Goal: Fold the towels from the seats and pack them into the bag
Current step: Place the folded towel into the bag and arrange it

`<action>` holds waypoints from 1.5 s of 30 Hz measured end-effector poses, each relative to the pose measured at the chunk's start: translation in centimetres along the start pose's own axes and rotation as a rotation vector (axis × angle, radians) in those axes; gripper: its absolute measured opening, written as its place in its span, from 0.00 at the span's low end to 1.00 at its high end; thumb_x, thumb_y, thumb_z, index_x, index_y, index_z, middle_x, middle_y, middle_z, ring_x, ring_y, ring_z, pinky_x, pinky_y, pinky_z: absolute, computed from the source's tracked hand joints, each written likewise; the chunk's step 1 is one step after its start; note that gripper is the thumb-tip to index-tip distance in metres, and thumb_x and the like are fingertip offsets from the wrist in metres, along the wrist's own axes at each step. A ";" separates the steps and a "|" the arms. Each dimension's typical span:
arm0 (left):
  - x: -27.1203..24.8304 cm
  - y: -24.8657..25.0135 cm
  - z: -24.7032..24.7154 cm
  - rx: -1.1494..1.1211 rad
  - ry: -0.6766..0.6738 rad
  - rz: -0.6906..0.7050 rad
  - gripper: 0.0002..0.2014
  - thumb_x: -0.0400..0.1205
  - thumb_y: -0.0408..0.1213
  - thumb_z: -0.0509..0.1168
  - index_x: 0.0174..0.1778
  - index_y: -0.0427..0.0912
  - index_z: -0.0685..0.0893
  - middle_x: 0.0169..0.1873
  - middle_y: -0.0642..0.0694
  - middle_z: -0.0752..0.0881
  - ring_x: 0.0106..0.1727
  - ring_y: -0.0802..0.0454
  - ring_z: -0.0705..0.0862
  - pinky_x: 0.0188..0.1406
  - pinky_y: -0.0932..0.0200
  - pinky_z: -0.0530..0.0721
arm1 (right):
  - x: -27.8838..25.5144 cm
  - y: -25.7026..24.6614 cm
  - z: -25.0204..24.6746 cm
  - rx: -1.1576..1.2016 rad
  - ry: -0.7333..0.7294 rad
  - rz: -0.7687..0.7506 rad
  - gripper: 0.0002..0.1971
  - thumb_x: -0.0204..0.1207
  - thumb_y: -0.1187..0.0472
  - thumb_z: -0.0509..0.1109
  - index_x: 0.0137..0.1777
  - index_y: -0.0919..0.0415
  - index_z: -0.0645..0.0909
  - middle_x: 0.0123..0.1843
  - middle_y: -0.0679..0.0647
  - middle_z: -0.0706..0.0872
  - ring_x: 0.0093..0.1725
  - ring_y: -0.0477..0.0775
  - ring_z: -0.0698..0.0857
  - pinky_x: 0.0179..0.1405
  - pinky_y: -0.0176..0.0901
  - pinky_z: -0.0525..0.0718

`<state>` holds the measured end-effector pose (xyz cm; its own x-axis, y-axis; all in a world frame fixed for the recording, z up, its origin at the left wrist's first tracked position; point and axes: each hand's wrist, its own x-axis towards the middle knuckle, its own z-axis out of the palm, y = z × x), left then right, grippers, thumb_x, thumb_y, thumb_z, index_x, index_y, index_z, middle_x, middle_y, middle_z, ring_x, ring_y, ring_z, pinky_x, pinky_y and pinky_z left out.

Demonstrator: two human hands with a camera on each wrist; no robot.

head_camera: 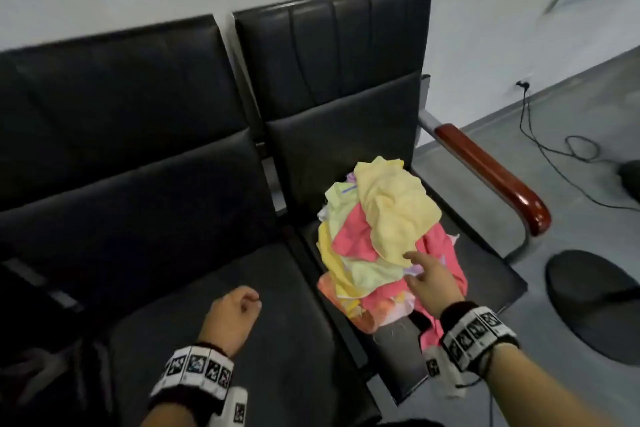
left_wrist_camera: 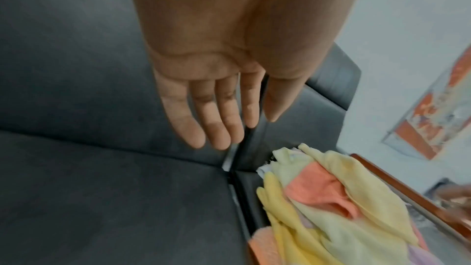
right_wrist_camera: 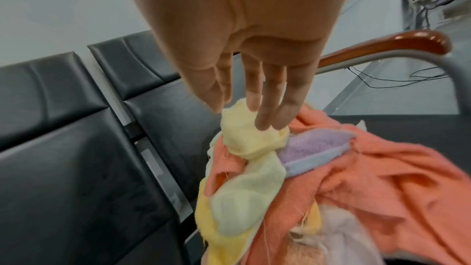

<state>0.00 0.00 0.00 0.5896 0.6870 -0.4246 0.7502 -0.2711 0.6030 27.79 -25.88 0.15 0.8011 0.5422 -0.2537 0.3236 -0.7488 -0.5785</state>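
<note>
A loose pile of towels (head_camera: 381,239) lies on the right black seat (head_camera: 485,274), in yellow, pale green, pink and lilac. A yellow towel (head_camera: 394,204) is on top. My right hand (head_camera: 415,263) reaches into the pile's near side with straight fingers; in the right wrist view its fingertips (right_wrist_camera: 270,122) touch a bunched yellow towel (right_wrist_camera: 249,142) beside a lilac one (right_wrist_camera: 313,144) and an orange-pink one (right_wrist_camera: 382,178). My left hand (head_camera: 235,308) hovers over the left seat (head_camera: 207,270), holding nothing, fingers relaxed (left_wrist_camera: 216,124). I see no bag plainly.
A wooden armrest (head_camera: 491,177) on a metal frame borders the right seat. On the grey floor to the right lie a black cable (head_camera: 554,149) and a dark round object (head_camera: 595,302). The seat backs stand against a white wall.
</note>
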 end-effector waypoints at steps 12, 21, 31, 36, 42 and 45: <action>2.9 4.5 16.5 -0.116 0.106 0.365 0.08 0.84 0.41 0.69 0.57 0.51 0.87 0.50 0.54 0.84 0.38 0.60 0.85 0.48 0.64 0.83 | 6.2 7.9 8.0 -0.009 0.279 -0.147 0.09 0.77 0.63 0.71 0.57 0.58 0.82 0.52 0.53 0.83 0.49 0.58 0.84 0.49 0.51 0.84; -2.9 8.4 16.4 -0.197 0.130 0.487 0.17 0.83 0.34 0.68 0.65 0.56 0.82 0.60 0.55 0.79 0.46 0.59 0.85 0.51 0.67 0.83 | -0.3 4.9 4.0 0.210 0.325 -0.554 0.03 0.77 0.63 0.75 0.49 0.56 0.87 0.41 0.47 0.84 0.45 0.49 0.79 0.46 0.41 0.77; -11.0 9.1 12.2 -0.115 0.309 0.735 0.14 0.79 0.33 0.72 0.60 0.50 0.84 0.56 0.58 0.82 0.61 0.55 0.77 0.62 0.61 0.75 | -11.3 -3.0 1.7 0.260 -0.012 -0.844 0.06 0.78 0.67 0.72 0.51 0.56 0.87 0.43 0.48 0.83 0.45 0.42 0.80 0.49 0.36 0.78; -15.6 5.4 9.9 -0.100 0.438 0.768 0.05 0.79 0.35 0.75 0.43 0.43 0.85 0.47 0.54 0.84 0.52 0.55 0.79 0.52 0.66 0.75 | -16.0 -4.8 4.0 0.229 -0.023 -0.930 0.06 0.79 0.65 0.70 0.52 0.53 0.83 0.44 0.42 0.81 0.45 0.38 0.79 0.47 0.30 0.74; -21.5 0.6 7.2 -0.293 0.537 0.658 0.07 0.80 0.32 0.71 0.40 0.43 0.80 0.33 0.49 0.83 0.33 0.60 0.78 0.33 0.66 0.76 | -21.6 -5.2 8.2 0.165 -0.011 -0.844 0.10 0.75 0.67 0.71 0.46 0.49 0.80 0.35 0.39 0.80 0.38 0.37 0.79 0.39 0.32 0.73; -24.2 -2.1 5.4 -0.358 0.559 0.648 0.08 0.81 0.33 0.70 0.39 0.47 0.79 0.31 0.51 0.80 0.30 0.62 0.75 0.30 0.68 0.74 | -23.8 -6.4 9.5 0.110 0.000 -0.821 0.08 0.73 0.67 0.71 0.42 0.51 0.82 0.32 0.40 0.78 0.34 0.38 0.78 0.36 0.35 0.70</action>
<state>-14.20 -19.72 5.34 0.5617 0.7246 0.3993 0.1330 -0.5555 0.8208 1.91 -30.34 2.56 0.3314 0.9003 0.2823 0.7546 -0.0733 -0.6521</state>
